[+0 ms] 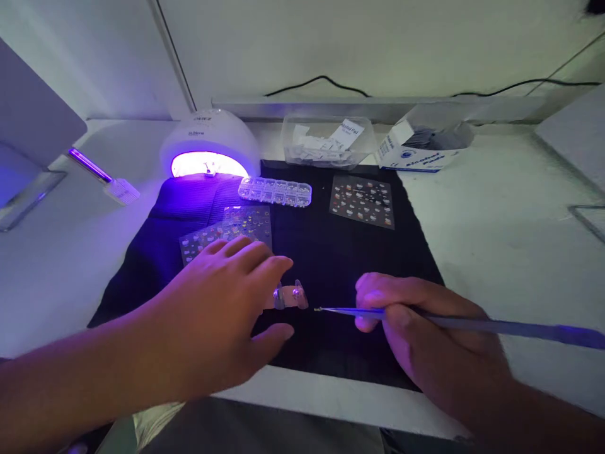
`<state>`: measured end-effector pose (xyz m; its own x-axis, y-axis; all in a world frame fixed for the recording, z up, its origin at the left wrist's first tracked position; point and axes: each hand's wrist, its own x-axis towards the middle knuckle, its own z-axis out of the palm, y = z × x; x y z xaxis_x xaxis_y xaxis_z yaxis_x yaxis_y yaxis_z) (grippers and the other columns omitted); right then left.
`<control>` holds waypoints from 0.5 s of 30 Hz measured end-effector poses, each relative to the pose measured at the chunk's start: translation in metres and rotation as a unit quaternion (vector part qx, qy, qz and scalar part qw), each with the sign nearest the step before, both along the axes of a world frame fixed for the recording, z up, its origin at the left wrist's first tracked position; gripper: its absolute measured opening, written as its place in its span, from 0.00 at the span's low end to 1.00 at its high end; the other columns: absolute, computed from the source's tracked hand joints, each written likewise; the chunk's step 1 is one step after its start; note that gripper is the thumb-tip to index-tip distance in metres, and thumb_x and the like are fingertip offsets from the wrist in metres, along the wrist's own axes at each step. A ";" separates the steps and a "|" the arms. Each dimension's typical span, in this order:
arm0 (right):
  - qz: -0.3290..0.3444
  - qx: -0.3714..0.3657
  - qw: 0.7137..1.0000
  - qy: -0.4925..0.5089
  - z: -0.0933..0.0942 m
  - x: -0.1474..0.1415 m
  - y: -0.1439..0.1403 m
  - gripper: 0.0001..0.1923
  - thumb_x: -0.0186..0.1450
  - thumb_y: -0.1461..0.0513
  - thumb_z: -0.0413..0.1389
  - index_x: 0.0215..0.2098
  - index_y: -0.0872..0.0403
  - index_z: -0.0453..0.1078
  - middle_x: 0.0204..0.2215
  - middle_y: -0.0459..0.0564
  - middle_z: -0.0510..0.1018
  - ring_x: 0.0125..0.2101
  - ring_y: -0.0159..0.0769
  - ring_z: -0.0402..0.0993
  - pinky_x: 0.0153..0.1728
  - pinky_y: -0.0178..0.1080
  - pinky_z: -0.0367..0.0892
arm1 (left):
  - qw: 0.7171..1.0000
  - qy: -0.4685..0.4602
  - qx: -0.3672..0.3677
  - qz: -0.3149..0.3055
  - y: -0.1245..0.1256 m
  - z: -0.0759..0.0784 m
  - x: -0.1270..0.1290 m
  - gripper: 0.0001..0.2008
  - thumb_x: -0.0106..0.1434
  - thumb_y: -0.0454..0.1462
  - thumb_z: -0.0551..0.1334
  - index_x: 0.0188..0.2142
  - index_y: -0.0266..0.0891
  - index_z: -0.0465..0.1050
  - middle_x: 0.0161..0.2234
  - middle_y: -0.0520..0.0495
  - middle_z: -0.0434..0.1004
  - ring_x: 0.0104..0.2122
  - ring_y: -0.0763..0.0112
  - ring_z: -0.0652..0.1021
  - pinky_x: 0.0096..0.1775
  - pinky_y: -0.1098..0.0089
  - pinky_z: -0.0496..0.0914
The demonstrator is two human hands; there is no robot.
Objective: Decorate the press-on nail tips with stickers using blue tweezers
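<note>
The nail tip (289,296) lies on the black mat (331,265) near the desk's front edge, just past the fingertips of the left hand (222,309), which rests flat and spread on it, while the right hand (425,334) is closed around a thin tool (472,323). Toward the back edge, a clear compartment box (275,191) holds small gems, a clear tub (326,142) holds white pieces, and an open carton (425,148) holds dark packets. The tool's long axis runs left-right, its tip pointing left, just short of the nail tip.
</note>
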<state>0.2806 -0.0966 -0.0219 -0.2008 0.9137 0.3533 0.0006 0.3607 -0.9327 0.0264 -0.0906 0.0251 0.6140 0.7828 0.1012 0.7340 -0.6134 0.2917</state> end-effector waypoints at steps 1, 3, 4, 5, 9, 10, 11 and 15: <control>0.002 -0.010 1.000 -0.018 -0.001 0.000 -0.001 0.07 0.69 0.62 0.61 0.40 0.45 0.82 0.28 0.44 0.82 0.25 0.32 0.78 0.27 0.35 0.74 | 1.000 -0.003 -0.017 -0.002 0.002 0.002 0.006 0.17 0.63 0.40 0.66 0.51 0.37 0.75 0.43 0.41 0.79 0.45 0.48 0.78 0.45 0.41 0.75; 0.005 -0.026 0.998 -0.063 0.000 0.001 -0.003 0.09 0.69 0.64 0.59 0.40 0.44 0.81 0.26 0.43 0.81 0.26 0.31 0.78 0.28 0.33 0.74 | 0.999 -0.012 -0.048 -0.002 0.007 0.003 0.014 0.12 0.63 0.38 0.66 0.46 0.40 0.77 0.40 0.44 0.78 0.43 0.52 0.77 0.44 0.44 0.75; 0.007 -0.031 0.996 -0.083 0.001 0.001 -0.003 0.10 0.69 0.65 0.59 0.40 0.44 0.80 0.26 0.42 0.81 0.27 0.29 0.77 0.29 0.32 0.73 | 0.998 -0.018 -0.058 0.000 0.008 0.002 0.017 0.11 0.62 0.38 0.67 0.45 0.41 0.77 0.39 0.46 0.78 0.42 0.53 0.77 0.43 0.44 0.74; 0.007 -0.034 0.995 -0.099 0.002 0.000 -0.003 0.10 0.69 0.65 0.58 0.40 0.43 0.80 0.26 0.41 0.81 0.27 0.29 0.77 0.28 0.31 0.72 | 0.997 -0.022 -0.067 0.003 0.009 0.000 0.019 0.09 0.62 0.37 0.67 0.43 0.42 0.78 0.39 0.47 0.78 0.41 0.53 0.77 0.43 0.44 0.74; -0.001 -0.049 0.992 -0.113 0.004 -0.003 -0.004 0.07 0.68 0.63 0.59 0.38 0.45 0.79 0.24 0.42 0.79 0.27 0.32 0.76 0.28 0.33 0.73 | 0.998 -0.023 -0.064 0.008 0.008 -0.006 0.020 0.06 0.62 0.36 0.67 0.40 0.43 0.78 0.37 0.48 0.78 0.40 0.52 0.77 0.41 0.43 0.73; -0.008 -0.057 0.992 -0.113 0.003 -0.004 -0.004 0.05 0.68 0.62 0.60 0.38 0.46 0.80 0.24 0.44 0.79 0.27 0.34 0.76 0.28 0.35 0.73 | 0.998 -0.023 -0.052 0.007 0.008 -0.007 0.020 0.06 0.62 0.36 0.67 0.41 0.43 0.78 0.37 0.48 0.78 0.40 0.52 0.77 0.41 0.43 0.73; -0.017 -0.065 0.991 -0.111 0.002 -0.005 -0.005 0.04 0.67 0.60 0.61 0.38 0.47 0.80 0.24 0.45 0.79 0.27 0.36 0.77 0.27 0.37 0.74 | 0.999 -0.023 -0.039 0.006 0.008 -0.008 0.020 0.06 0.63 0.36 0.66 0.41 0.42 0.78 0.37 0.47 0.77 0.39 0.52 0.77 0.40 0.43 0.73; -0.041 -0.090 0.989 -0.112 0.000 -0.010 -0.009 0.08 0.64 0.53 0.64 0.37 0.47 0.81 0.23 0.48 0.79 0.29 0.41 0.79 0.27 0.41 0.76 | 1.000 -0.026 -0.016 -0.002 0.010 -0.010 0.020 0.04 0.65 0.36 0.65 0.40 0.42 0.78 0.35 0.48 0.77 0.37 0.52 0.77 0.38 0.47 0.72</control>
<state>0.2702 -0.1055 -0.0222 -0.1773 0.9744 0.1380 0.2366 0.1783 -0.9551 0.0460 -0.0808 0.0150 0.6111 0.7841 0.1082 0.7152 -0.6056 0.3489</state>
